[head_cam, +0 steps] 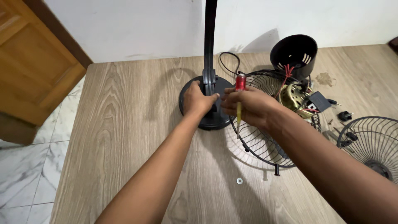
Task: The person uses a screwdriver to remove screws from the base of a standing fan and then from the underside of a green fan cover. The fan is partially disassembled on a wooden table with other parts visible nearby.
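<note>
A black round fan base (191,89) with a curved black stand (210,37) rises from the wooden table (124,124). My left hand (198,100) rests on the base beside the stand's foot. My right hand (248,107) holds a screwdriver (240,89) with a red and yellow handle, its shaft pointing down, close to the stand's foot. Behind my right hand lies a black wire fan guard (265,141) with a brass-coloured motor (295,97) and red wires on it.
A black motor cover (294,52) stands at the back right. A second wire guard (371,143) lies at the right edge. Small black parts (344,116) and a washer (239,181) lie loose. A black cable (228,62) loops behind the stand. A wooden door (33,62) is at the left.
</note>
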